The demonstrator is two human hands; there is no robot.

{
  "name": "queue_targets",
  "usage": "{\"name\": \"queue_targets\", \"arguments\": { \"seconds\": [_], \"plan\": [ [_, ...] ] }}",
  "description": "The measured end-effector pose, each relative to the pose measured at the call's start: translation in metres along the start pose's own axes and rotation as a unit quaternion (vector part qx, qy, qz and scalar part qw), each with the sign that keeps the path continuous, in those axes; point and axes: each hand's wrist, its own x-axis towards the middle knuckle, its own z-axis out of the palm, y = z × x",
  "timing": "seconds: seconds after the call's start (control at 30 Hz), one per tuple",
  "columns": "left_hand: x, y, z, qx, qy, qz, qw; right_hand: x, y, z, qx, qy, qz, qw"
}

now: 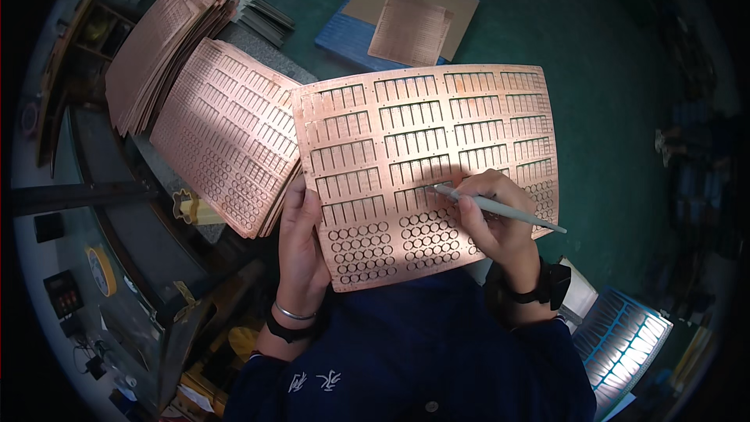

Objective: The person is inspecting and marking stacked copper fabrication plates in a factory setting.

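Observation:
A large copper-coloured circuit board panel (pixel 414 137) is held up in front of me, slightly tilted. Rows of comb-shaped cutouts cover most of it, with small circles along its lower part. My left hand (pixel 301 230) grips the panel's left edge, thumb in front and fingers partly hidden behind. In my right hand (pixel 500 223) is a pale grey pen-like tool (pixel 523 215), pinched between thumb and fingers. Its tip lies at a row of slots near the panel's middle; whether it touches, I cannot tell. Left of the panel rests a stack of similar panels (pixel 223 125).
A second, taller panel stack (pixel 152 62) stands at the far left. Beyond my panel, a blue pallet (pixel 336 43) bears cardboard (pixel 367 0) and a small pile of panels (pixel 410 31). A yellow clamp-like object (pixel 191 207) sits left; a shiny blue-lined panel (pixel 625 348) lies lower right.

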Motion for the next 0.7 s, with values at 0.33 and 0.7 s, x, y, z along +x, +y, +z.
{"name": "queue_targets", "arguments": {
  "seconds": [0.33,0.7],
  "plan": [
    [0.0,0.0,0.006,0.012,-0.003,0.003,1.0,0.003,-0.002,0.014,0.032,-0.013,-0.021,0.999],
    [0.0,-0.002,0.006,0.018,-0.024,-0.001,1.0,0.005,-0.001,0.015,0.043,-0.039,-0.035,0.998]
  ]
}}
